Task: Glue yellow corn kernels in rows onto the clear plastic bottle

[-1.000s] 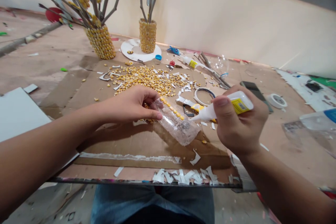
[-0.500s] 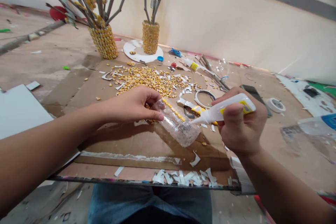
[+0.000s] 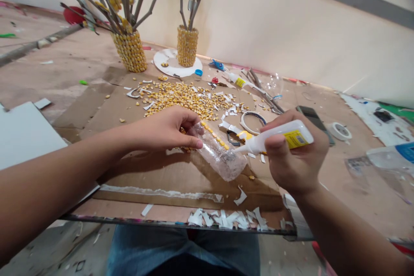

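Observation:
A clear plastic bottle lies on its side on a cardboard sheet, with a short row of corn kernels stuck along its top. My left hand is closed around the bottle's neck end. My right hand grips a white glue bottle with a yellow label, its nozzle tip touching the clear bottle's side near the kernel row. A pile of loose corn kernels lies just beyond my left hand.
Two kernel-covered vases with twigs stand at the back. White paper scraps, a tape ring, a second glue bottle, a tape roll, a dark phone and another plastic bottle lie around. A white board sits left.
The glue bottle has tilted slightly and its nozzle has stayed at the clear bottle's side. My left hand and the clear bottle have hardly moved.

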Motion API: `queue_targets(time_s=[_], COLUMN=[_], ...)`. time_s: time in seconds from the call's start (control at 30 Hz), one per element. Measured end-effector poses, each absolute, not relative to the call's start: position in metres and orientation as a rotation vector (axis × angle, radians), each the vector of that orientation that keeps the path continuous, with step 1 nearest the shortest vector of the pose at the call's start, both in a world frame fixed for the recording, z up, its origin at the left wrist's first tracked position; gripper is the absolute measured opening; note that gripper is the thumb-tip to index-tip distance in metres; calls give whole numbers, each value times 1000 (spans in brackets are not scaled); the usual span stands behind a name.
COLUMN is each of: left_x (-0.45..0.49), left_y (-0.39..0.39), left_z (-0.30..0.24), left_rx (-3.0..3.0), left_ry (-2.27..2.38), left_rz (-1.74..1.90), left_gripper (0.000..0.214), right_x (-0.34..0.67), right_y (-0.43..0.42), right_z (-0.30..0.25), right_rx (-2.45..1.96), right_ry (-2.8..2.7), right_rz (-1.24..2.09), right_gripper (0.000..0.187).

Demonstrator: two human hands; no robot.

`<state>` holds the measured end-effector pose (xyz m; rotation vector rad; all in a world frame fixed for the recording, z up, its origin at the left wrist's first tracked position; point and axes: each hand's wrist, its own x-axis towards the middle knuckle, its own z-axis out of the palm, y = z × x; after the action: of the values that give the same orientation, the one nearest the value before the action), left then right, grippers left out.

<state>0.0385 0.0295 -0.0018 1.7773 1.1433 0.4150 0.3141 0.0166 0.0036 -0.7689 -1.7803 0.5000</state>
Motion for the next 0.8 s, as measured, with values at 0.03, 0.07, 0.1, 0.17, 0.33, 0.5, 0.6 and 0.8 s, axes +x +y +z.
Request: queue_targets(time_s=[0.03, 0.07, 0.1, 0.17, 0.33, 0.5, 0.6, 0.8], left_x=[39, 39, 39, 39, 38, 38, 39, 40], left_y=[30, 30, 30, 30, 30, 29, 29, 28], left_z=[-2, -1, -1, -1, -2, -3, -3, 0], left_rx=[1778, 1779, 1779, 1782, 1786, 1793, 1775, 1745], left_ry=[1143, 1142, 1141, 1141, 1144, 1151, 1144, 1123], left_rz=[419, 419, 419, 418, 401, 410, 414, 445], left_gripper=[26, 25, 25, 25, 25, 25, 24, 20], right_x=[315, 315, 316, 317, 316, 314, 314, 315], right_y=[16, 15, 14, 12, 12, 13, 12, 9], right_z=[3, 1, 0, -2, 1, 3, 1, -1], right_rx=[-785, -805, -824, -852, -840, -826, -838, -884], right_ry=[-1774, -1760, -1742, -1712, -1727, -1788, -1788, -1786], right_rz=[496, 489, 480, 465, 467, 470, 436, 383], right_gripper=[39, 37, 36, 37, 34, 33, 36, 39])
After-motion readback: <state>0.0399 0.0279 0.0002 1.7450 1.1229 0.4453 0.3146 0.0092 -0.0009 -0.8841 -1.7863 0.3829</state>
